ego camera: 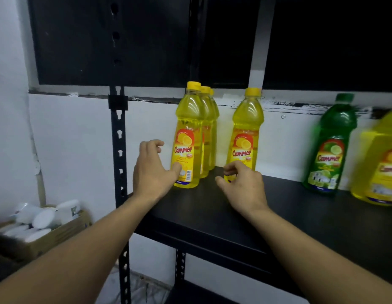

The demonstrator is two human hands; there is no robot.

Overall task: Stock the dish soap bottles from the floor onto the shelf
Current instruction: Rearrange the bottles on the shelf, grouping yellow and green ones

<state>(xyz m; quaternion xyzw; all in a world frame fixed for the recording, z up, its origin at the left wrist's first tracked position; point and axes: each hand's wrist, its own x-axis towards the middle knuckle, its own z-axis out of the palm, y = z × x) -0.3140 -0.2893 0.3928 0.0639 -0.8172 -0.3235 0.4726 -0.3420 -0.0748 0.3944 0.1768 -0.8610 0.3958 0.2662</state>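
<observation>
A row of yellow dish soap bottles stands upright at the left end of the black shelf, with two more lined up behind the front one. Another yellow bottle stands alone to its right. My left hand hovers just left of the front bottle, fingers loosely spread, thumb close to its label; it holds nothing. My right hand is in front of the lone bottle's base, fingers loosely curled, empty. A green bottle and a blurred yellow bottle stand farther right.
A black slotted upright post marks the shelf's left edge. A cardboard box of white containers sits low on the left. White wall and dark window panes lie behind the shelf. A lower shelf edge shows below.
</observation>
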